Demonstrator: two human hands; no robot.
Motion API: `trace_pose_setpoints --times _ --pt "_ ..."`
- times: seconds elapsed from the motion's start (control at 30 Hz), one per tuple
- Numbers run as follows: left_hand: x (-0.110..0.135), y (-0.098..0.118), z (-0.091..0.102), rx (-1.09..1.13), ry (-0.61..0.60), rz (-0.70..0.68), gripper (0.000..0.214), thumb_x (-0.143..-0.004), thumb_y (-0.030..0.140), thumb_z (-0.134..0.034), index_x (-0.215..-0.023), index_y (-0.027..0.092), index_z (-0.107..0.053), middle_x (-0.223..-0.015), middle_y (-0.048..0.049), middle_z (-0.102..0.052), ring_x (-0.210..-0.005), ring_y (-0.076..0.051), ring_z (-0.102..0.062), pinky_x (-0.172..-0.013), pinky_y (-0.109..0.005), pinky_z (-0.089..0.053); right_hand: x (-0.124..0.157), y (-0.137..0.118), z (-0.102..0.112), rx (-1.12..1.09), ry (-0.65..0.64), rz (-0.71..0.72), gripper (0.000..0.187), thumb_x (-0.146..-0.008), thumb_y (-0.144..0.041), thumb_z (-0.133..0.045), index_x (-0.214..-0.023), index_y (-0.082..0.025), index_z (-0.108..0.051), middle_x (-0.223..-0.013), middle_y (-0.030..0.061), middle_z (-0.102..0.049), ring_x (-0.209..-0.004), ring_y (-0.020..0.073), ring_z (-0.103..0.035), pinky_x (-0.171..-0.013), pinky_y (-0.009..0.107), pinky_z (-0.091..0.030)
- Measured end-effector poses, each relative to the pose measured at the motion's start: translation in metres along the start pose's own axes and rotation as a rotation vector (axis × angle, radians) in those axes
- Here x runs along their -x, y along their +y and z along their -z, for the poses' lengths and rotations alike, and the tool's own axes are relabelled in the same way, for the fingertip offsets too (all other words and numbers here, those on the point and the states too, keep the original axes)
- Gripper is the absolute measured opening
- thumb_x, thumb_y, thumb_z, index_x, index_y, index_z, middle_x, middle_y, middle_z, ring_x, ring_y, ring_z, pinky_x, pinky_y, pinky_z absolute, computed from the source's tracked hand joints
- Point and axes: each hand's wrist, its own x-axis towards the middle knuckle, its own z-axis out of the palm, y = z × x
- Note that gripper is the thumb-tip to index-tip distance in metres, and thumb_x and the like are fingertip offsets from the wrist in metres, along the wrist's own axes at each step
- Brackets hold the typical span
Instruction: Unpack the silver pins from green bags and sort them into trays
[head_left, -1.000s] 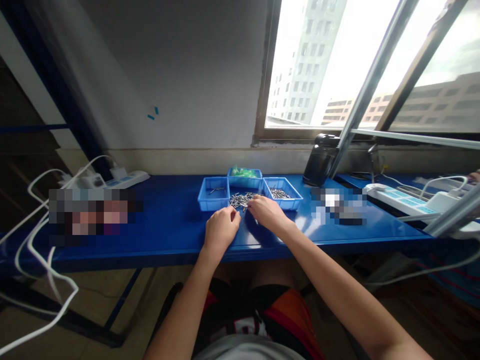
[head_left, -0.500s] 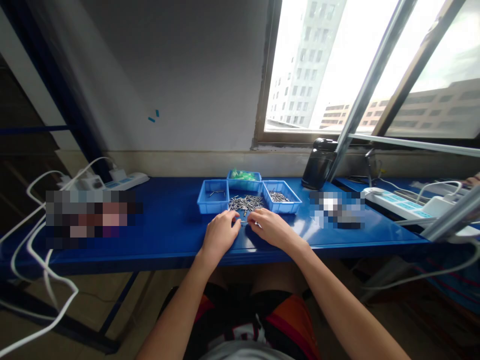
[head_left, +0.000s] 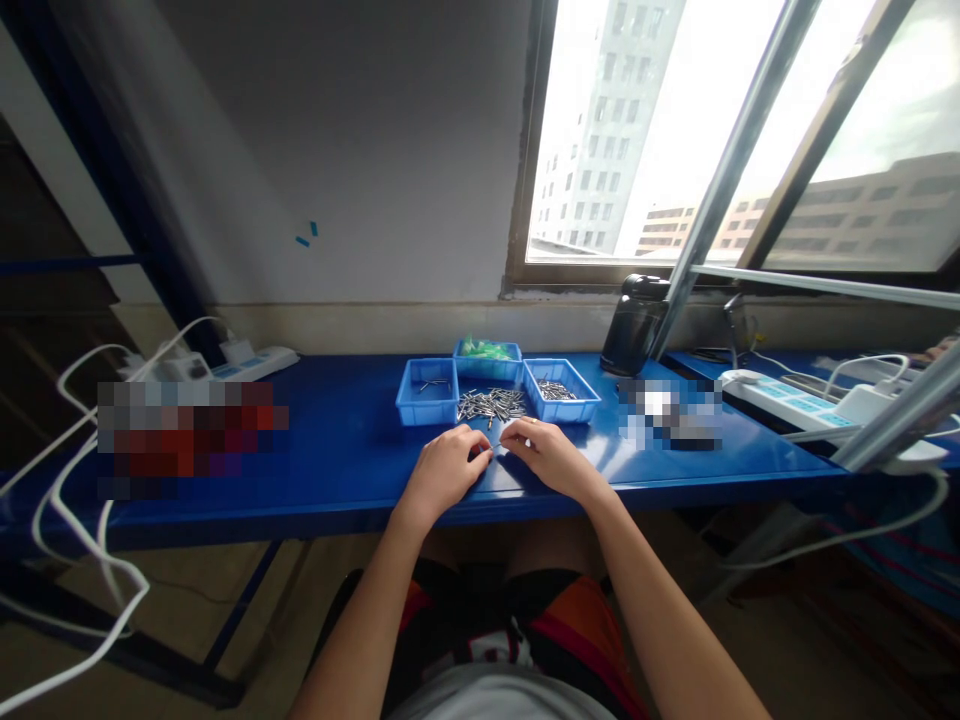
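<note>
My left hand (head_left: 442,470) and my right hand (head_left: 546,455) rest on the blue table (head_left: 337,450), fingertips nearly meeting. Both are curled in a pinch on something small and thin between them that I cannot make out. Just beyond the fingers lies a loose pile of small metal pins (head_left: 491,404). A blue tray (head_left: 427,391) with a few pins stands left of the pile. Another blue tray (head_left: 561,391) with several pins stands on the right. A third tray (head_left: 487,352) behind holds green pieces.
A black container (head_left: 634,325) stands by the window sill at the right. White power strips (head_left: 787,397) and cables lie at the far right, and another strip (head_left: 240,362) with white cables at the left. A slanted metal bar (head_left: 720,180) crosses the window.
Both hands have drawn back from the pin pile toward the table's near edge, and their fingertips have come together in a pinch.
</note>
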Motion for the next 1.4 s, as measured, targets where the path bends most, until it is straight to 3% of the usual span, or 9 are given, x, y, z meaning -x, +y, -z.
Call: trace_pose_setpoints --times 0.47,0.63,0.93,1.17,1.4 --pt "0.000 0.003 0.004 0.139 0.028 0.000 0.025 -0.087 0.031 -0.040 -0.086 0.022 -0.064 -0.088 -0.0035 -0.067 -0.082 -0.019 -0.060 -0.072 -0.026 -0.043 -0.001 0.004 0.000 -0.011 0.012 -0.074 0.013 -0.084 -0.026 -0.054 -0.084 -0.019 -0.065 -0.082 0.0026 -0.065 -0.070 0.0141 -0.057 -0.065 0.025 -0.044" --pt "0.000 0.004 0.005 0.227 0.045 -0.026 0.023 -0.084 0.031 -0.047 -0.096 0.021 -0.065 -0.092 -0.0036 -0.067 -0.083 -0.019 -0.060 -0.074 -0.027 -0.045 0.000 0.004 0.000 -0.007 -0.012 -0.037 0.015 -0.086 -0.025 -0.052 -0.083 -0.019 -0.065 -0.080 0.0023 -0.065 -0.073 0.0148 -0.058 -0.067 0.025 -0.044" --pt "0.002 0.007 0.006 0.307 0.014 -0.089 0.019 -0.083 0.028 -0.049 -0.089 0.020 -0.065 -0.088 -0.0018 -0.067 -0.077 -0.014 -0.059 -0.068 -0.023 -0.045 0.001 0.003 0.000 0.025 -0.070 -0.016 0.017 -0.086 -0.027 -0.053 -0.086 -0.019 -0.068 -0.076 0.0024 -0.064 -0.067 0.0139 -0.057 -0.061 0.023 -0.042" --pt "0.004 0.011 0.010 0.295 0.007 -0.051 0.012 -0.079 0.023 -0.048 -0.081 0.020 -0.059 -0.079 0.0007 -0.064 -0.074 -0.014 -0.059 -0.065 -0.022 -0.042 0.001 0.000 0.001 0.028 -0.096 -0.009 0.016 -0.086 -0.025 -0.053 -0.088 -0.019 -0.068 -0.081 0.0030 -0.065 -0.072 0.0146 -0.060 -0.066 0.024 -0.044" --pt "0.002 0.009 0.008 0.245 0.004 0.016 0.017 -0.081 0.029 -0.046 -0.080 0.020 -0.061 -0.070 0.0008 -0.063 -0.064 -0.014 -0.056 -0.058 -0.023 -0.039 0.002 -0.004 0.004 -0.092 0.024 -0.107 0.026 -0.093 -0.031 -0.039 -0.096 -0.019 -0.062 -0.075 0.0019 -0.064 -0.069 0.0140 -0.059 -0.067 0.025 -0.046"
